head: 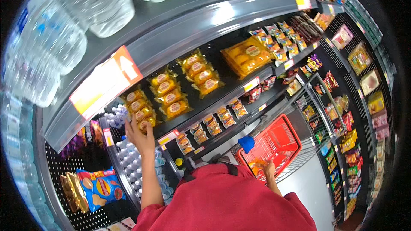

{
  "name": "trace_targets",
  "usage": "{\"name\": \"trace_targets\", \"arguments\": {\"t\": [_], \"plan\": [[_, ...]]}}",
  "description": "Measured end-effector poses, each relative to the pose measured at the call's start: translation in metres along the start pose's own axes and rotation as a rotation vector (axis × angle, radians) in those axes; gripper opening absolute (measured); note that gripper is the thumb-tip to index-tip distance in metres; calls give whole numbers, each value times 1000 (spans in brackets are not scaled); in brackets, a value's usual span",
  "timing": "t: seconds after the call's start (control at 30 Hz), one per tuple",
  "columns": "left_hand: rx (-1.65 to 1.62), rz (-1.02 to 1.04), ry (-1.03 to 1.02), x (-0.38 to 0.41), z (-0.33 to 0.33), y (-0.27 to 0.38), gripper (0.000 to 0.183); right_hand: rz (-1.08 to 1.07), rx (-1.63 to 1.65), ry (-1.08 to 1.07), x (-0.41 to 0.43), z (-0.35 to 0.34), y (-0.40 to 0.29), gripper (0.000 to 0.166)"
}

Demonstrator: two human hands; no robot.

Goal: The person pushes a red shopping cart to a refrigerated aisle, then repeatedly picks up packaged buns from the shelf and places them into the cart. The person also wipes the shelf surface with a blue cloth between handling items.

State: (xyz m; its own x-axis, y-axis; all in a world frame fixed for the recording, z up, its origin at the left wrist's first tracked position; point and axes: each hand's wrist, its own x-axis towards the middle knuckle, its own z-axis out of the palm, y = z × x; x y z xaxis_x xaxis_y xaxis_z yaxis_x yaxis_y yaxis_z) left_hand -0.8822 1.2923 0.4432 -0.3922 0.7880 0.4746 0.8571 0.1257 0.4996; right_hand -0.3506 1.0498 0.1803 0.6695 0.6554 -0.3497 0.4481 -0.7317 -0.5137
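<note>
My left hand (140,136) reaches onto a black store shelf, its fingers around the nearest packaged bun (147,124) at the front of a row in yellow wrappers. Two more rows of wrapped buns (170,98) lie to the right of it. My right hand (269,169) is at the near side of a red plastic basket (285,141) and holds an orange-yellow wrapped packet (256,166). The basket sits in a metal shopping cart (308,157). A blue object (246,143) is at the basket's left edge.
Large water bottles (96,3) stand on the shelf above. A bulky yellow pack (247,56) lies farther right. Small bottles (131,163) and bags of chips (101,189) are at the left. Snack packets (350,141) line shelves at the right. Price tags edge the shelves.
</note>
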Motion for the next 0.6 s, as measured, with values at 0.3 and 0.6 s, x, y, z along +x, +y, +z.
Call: {"name": "trace_targets", "arguments": {"t": [0.3, 0.6], "plan": [[-97, -18, -101, -19, -6, 5, 56, -426, 480, -354, -28, -15, -254, 26], [-220, -53, -115, -29, -16, 8, 50, -1167, 362, -727, -145, 2, -478, 34]]}}
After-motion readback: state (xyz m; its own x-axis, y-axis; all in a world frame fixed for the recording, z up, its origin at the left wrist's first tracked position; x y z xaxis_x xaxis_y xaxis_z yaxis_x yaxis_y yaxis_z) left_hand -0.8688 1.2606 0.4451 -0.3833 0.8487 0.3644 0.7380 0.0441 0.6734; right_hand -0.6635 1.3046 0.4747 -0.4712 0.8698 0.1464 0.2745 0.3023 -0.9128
